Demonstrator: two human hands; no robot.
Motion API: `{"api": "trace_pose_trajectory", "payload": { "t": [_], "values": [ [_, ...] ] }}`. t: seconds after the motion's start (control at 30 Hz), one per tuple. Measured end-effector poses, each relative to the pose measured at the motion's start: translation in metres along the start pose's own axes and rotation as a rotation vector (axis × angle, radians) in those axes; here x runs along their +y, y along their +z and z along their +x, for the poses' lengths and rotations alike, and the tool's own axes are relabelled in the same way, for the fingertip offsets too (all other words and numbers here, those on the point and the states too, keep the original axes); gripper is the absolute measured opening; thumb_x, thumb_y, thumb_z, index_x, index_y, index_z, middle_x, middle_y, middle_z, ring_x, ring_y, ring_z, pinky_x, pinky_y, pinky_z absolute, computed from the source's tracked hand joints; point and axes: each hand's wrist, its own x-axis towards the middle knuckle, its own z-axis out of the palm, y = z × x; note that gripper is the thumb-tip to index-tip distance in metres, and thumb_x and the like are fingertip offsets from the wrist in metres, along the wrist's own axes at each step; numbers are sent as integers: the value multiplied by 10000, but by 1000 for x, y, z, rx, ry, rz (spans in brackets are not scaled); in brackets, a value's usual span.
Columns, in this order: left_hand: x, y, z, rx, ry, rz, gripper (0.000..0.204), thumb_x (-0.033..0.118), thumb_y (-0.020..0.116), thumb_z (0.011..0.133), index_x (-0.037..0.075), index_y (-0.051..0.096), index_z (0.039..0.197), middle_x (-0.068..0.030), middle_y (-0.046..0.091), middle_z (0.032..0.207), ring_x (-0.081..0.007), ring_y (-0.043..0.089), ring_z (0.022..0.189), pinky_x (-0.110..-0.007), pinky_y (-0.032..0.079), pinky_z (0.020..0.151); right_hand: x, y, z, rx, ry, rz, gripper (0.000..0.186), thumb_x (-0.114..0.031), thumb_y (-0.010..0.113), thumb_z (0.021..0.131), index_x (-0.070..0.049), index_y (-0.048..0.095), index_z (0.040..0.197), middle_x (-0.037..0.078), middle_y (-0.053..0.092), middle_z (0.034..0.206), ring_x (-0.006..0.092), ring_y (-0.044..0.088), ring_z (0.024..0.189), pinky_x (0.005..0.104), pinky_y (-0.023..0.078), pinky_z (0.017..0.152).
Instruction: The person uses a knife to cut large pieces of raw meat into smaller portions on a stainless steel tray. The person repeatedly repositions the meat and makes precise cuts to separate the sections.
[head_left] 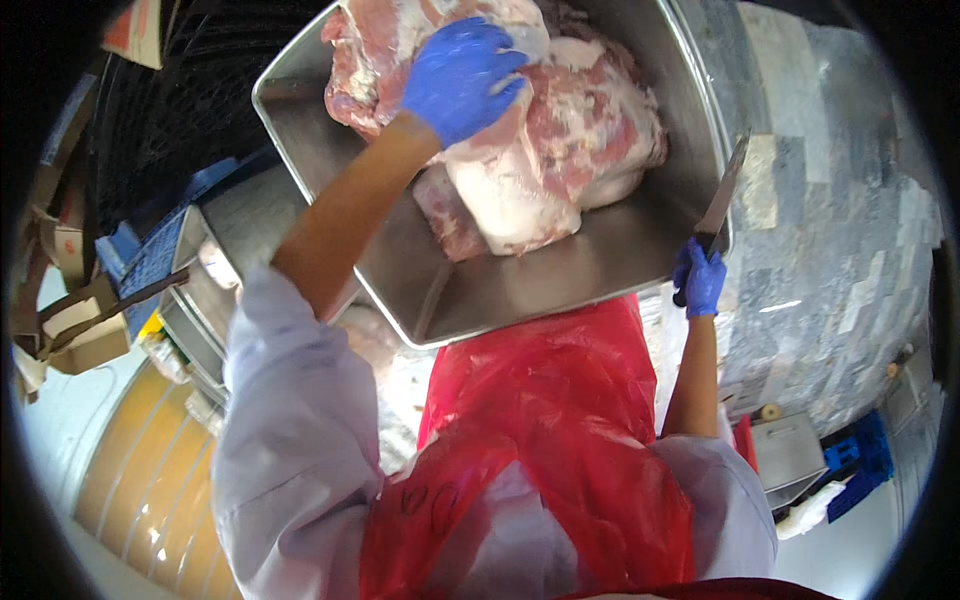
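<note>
A large steel tub [560, 285] with rounded rims holds several big raw cuts of meat [590, 125], pink-red with pale fat. My left hand [462, 80], in a blue glove, reaches over the tub from the left. Its fingers curl over a pale, fat-covered piece of meat [490, 150] on the pile, thumb apart from the fingers; the fingertips partly sink out of sight. At the tub's right rim, my right hand [700, 277], also gloved in blue, is wrapped round the dark handle of a knife [722, 200]. Its long blade points up and away, clear of the meat.
A grey, patchy work surface [800, 240] spreads to the right of the tub. On the left are a blue plastic crate [165, 245], cardboard boxes [95, 320] and metal containers [195, 335]. A steel bin [788, 455] and blue crate [865, 460] sit lower right. My red apron [540, 390] hangs against the tub's near edge.
</note>
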Motion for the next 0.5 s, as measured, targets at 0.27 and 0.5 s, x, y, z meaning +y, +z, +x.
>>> {"api": "trace_pose_trajectory", "payload": {
  "t": [0.27,0.5],
  "values": [
    [34,33,59,-861,332,428,962,650,704,619,-26,512,1275,-204,408,1395,-368,324,1336,-417,198,1152,0,2,-2,-32,61,189,149,-162,619,910,-23,591,862,67,593,661,120,464,356,278,334,309],
    [36,49,125,-1150,469,563,638,590,422,880,144,556,1317,-108,377,1476,-312,259,1396,-510,177,1137,2,3,0,-84,173,303,139,-158,631,895,-23,595,890,53,570,667,112,445,372,267,337,332]
  ]
}}
